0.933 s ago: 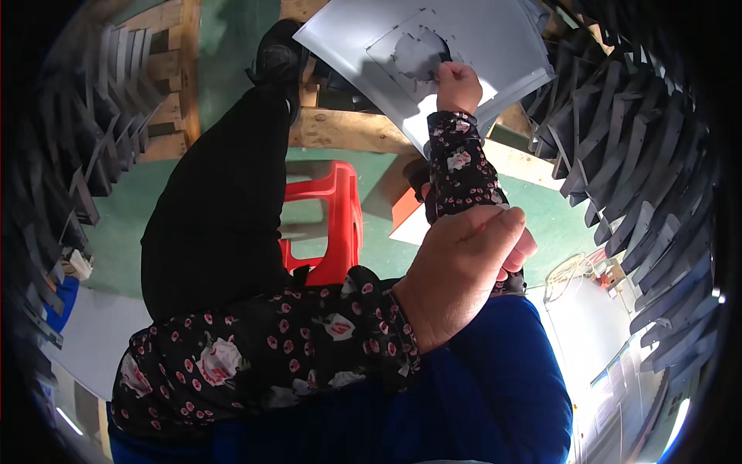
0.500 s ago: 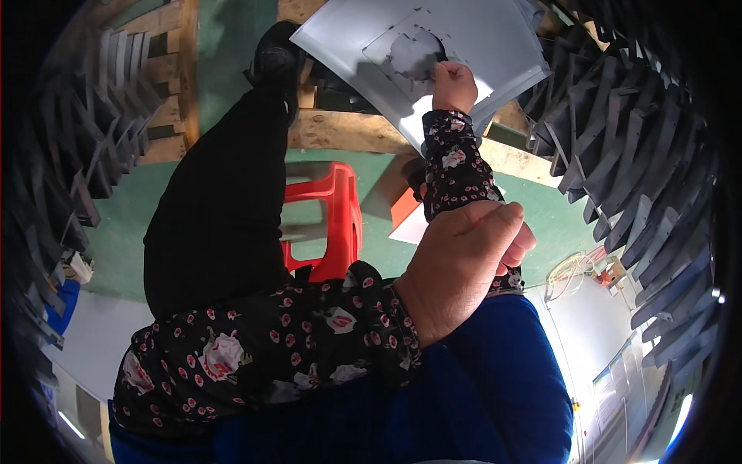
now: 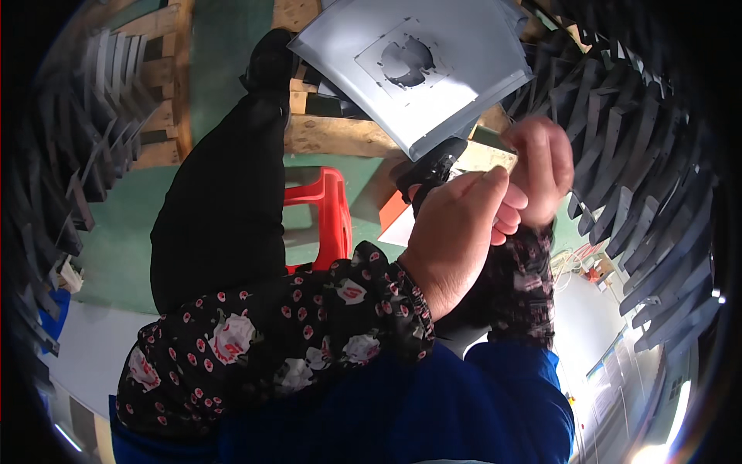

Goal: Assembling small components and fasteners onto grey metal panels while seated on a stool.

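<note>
My left hand (image 3: 457, 232) comes in on a flowered sleeve from the lower left and is closed around a black tool (image 3: 433, 166), whose tip sticks up past the fingers. My right hand (image 3: 542, 164) is just to its right, touching it, with the fingers curled; nothing shows in its grip. Above both hands a grey sheet-metal panel (image 3: 433, 100) with a round cut-out in a raised square lies tilted on a wooden pallet (image 3: 340, 135). Neither hand touches the panel.
A red plastic stool (image 3: 328, 209) stands below the pallet on the green floor (image 3: 224, 46). My black-trousered leg (image 3: 224, 209) and black shoe (image 3: 270, 58) stretch toward the pallet. Rows of dark grey metal parts stand at the right (image 3: 634, 155) and left (image 3: 85, 139).
My right hand has drawn back from the panel's cut-out and come down beside my left hand. The black tool now shows above my left hand.
</note>
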